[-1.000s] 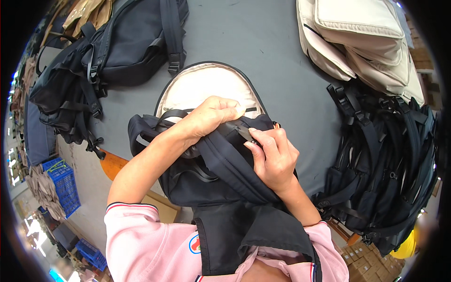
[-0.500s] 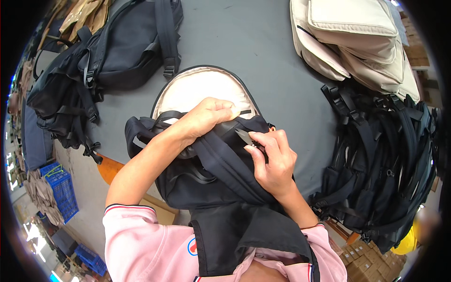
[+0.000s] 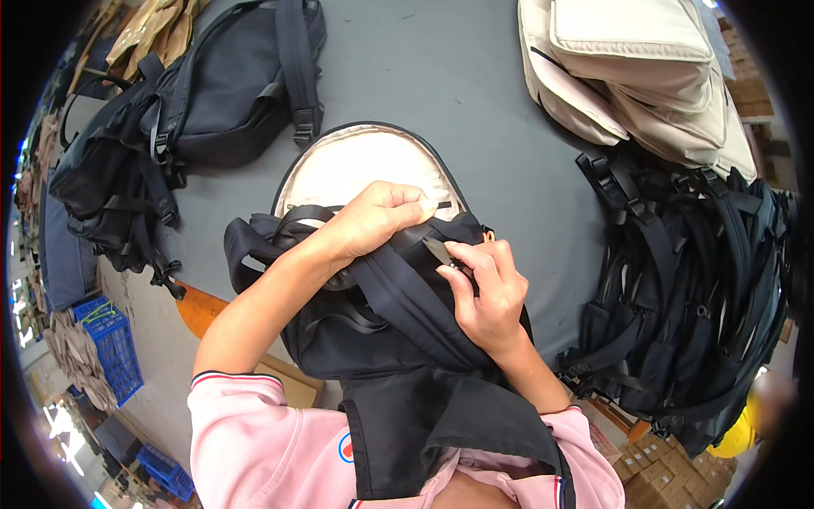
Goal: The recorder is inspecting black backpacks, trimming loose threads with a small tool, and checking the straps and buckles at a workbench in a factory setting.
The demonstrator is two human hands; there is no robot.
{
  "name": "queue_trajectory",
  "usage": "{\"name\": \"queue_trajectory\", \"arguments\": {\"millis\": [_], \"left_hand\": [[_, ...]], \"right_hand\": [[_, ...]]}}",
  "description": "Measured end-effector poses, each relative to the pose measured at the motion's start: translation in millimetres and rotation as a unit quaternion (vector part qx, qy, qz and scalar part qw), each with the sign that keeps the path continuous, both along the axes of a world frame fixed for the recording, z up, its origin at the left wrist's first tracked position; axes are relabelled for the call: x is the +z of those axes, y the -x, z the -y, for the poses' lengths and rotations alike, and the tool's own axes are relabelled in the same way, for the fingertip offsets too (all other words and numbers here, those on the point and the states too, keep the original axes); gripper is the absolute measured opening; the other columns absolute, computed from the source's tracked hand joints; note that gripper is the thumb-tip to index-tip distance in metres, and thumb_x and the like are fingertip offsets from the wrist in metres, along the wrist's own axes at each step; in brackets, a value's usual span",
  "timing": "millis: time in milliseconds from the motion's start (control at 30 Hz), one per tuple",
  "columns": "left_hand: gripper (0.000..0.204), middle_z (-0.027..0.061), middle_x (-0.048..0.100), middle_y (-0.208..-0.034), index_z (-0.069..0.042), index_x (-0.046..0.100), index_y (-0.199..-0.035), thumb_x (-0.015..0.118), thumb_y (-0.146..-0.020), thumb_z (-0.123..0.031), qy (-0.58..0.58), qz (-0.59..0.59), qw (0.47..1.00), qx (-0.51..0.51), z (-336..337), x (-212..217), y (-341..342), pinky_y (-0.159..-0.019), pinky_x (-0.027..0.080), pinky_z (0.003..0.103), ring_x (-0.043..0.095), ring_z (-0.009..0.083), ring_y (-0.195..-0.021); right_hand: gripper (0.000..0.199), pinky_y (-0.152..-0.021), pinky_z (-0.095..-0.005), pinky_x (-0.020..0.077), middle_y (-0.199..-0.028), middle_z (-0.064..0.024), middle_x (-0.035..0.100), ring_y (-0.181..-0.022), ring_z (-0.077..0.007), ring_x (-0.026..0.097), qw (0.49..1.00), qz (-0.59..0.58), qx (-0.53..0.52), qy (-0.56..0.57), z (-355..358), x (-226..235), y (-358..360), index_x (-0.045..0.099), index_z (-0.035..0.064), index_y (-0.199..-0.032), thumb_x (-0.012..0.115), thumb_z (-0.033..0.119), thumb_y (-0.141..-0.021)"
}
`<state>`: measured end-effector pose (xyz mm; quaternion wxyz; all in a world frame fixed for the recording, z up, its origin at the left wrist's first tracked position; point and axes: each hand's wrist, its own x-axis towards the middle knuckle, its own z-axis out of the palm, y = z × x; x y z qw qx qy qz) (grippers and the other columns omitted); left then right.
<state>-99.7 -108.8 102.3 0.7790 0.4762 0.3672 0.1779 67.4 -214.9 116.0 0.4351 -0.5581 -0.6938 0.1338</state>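
Hands: 2, both in use. Left hand was pinched closed on dark fabric at the top edge of the black backpack. Right hand was curled, thumb and index finger closed on small metal snips, blade end pointing toward the left hand.

Work backpack: 1, at the near edge of the grey table, against the wearer's black apron, cream-lined flap spread open beyond the hands. Snips: 1. Blue plastic crates: 2, lower left.

Black backpacks at left: at least 2, overlapping. Right-hand stack of black backpacks: several, too tangled to count. Cream bags: at least 2, cut off at top.

Snips' handles were hidden in the right hand; couldn't tell how far the blades were apart. Left fingertips were partly covered, exact pinch point unclear.
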Motion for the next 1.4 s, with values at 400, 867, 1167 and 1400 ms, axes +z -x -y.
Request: {"name": "queue_trajectory", "arguments": {"millis": [400,867,1167,1400], "left_hand": [[0.023,-0.0060,0.047,-0.064,-0.002,0.056,-0.072,0.057,-0.088,-0.018,-0.095,-0.070,0.993,0.019,6.5,9.1,-5.9,-0.054,0.031,0.022,0.037,0.0037,-0.060],[0.023,0.0115,0.061,-0.104,-0.004,0.064,-0.106,0.060,-0.087,-0.016,-0.602,-0.006,0.790,0.113,-81.0,69.8,-33.4,-0.087,0.044,0.034,0.057,0.0254,-0.100],[0.074,0.0202,0.033,-0.141,-0.002,0.036,-0.139,0.071,-0.080,-0.028,-0.416,-0.357,0.764,0.339,-18.1,-20.2,111.9,-0.106,0.030,0.042,0.038,0.0305,-0.127],[0.038,0.0065,0.064,-0.104,-0.001,0.055,-0.119,0.063,-0.089,-0.022,-0.121,-0.067,0.955,0.262,24.9,-8.9,88.0,-0.084,0.046,0.026,0.059,0.0129,-0.096]], "right_hand": [[0.026,-0.054,-0.0306,0.0480,-0.076,-0.0085,0.056,-0.060,-0.0224,0.058,0.998,0.057,-0.035,-0.003,9.3,3.5,-7.7,0.063,0.0021,-0.095,0.073,0.005,-0.071],[0.030,-0.057,-0.0200,0.0360,-0.070,0.0036,0.046,-0.064,-0.0044,0.040,0.916,-0.245,0.047,0.314,-14.0,-0.5,-15.7,0.059,0.0025,-0.091,0.079,0.009,-0.070],[0.028,-0.059,-0.0197,0.0348,-0.070,0.0064,0.042,-0.063,-0.0039,0.036,0.847,-0.262,0.019,0.462,12.5,-30.0,-65.3,0.053,0.0043,-0.084,0.078,0.013,-0.073],[0.044,-0.066,-0.0222,0.0504,-0.070,0.0023,0.051,-0.062,-0.0070,0.053,0.755,-0.537,0.021,0.375,-4.6,10.0,-93.9,0.054,-0.0053,-0.115,0.070,0.008,-0.076]]}}
